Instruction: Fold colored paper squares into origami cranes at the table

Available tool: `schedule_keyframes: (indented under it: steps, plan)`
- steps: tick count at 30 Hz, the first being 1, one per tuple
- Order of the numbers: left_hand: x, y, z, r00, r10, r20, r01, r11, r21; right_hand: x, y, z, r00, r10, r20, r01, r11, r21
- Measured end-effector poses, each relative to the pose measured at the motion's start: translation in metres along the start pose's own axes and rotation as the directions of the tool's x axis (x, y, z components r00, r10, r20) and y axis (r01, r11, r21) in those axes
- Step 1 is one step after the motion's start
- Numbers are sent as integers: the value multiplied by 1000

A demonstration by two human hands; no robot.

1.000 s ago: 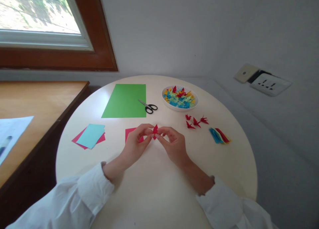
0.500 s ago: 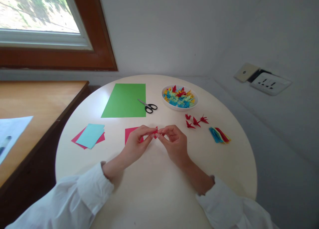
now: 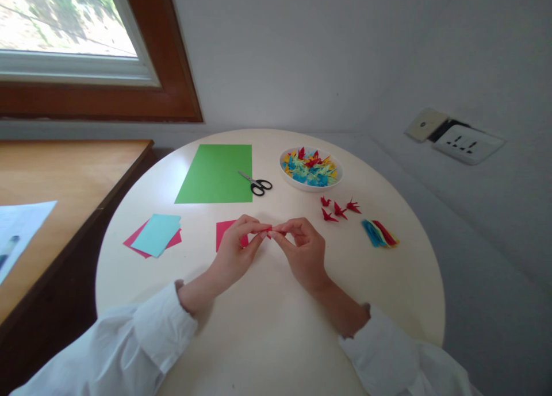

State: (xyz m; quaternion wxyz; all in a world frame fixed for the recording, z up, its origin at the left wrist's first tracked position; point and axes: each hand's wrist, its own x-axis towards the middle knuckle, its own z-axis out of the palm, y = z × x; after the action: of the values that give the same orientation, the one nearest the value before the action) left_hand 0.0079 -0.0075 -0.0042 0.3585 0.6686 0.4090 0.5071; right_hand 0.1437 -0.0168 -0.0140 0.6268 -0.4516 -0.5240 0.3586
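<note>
My left hand and my right hand meet over the middle of the round white table. Both pinch a small folded red paper piece between thumb and fingertips; most of it is hidden by the fingers. A pink paper square lies flat just behind my left hand. Three finished red paper cranes sit to the right of my hands.
A white bowl heaped with coloured paper cranes stands at the back. Black scissors lie beside a green sheet. Light blue and pink sheets rest at left. A fan of coloured paper strips lies at right. A wooden desk adjoins the table's left.
The red paper piece stood up as a point between my fingertips; now it is pressed lower and mostly covered. Both hands have stayed in place.
</note>
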Motion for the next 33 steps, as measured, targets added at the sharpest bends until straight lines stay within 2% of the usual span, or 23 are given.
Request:
schedule_keyframes:
  steps: [4,9,12,19,22,25,30,33]
  plan:
    - [1,1,0,995,-103,-16,102,992,-69,2,4,-2,998,-53,27,56,994,-93]
    - [2,4,1,967,-255,12,252,945,-209,4,4,-2,981,-18,191,49,986,-161]
    - [3,7,1,955,-294,37,293,917,-270,4,2,-2,980,-13,197,54,978,-199]
    - [6,10,-2,948,-313,51,317,929,-190,5,-1,-5,970,-53,237,121,951,-286]
    - [6,10,-3,945,-318,70,326,923,-206,4,-2,-4,969,-72,236,147,937,-318]
    - [5,10,-2,939,-342,41,342,906,-248,3,-1,-3,970,-76,231,151,934,-324]
    - [5,6,-1,930,-368,9,359,902,-238,4,1,-4,972,-42,230,116,940,-322]
    - [6,0,-6,952,-297,68,304,943,-132,7,2,-6,964,50,263,30,956,-292]
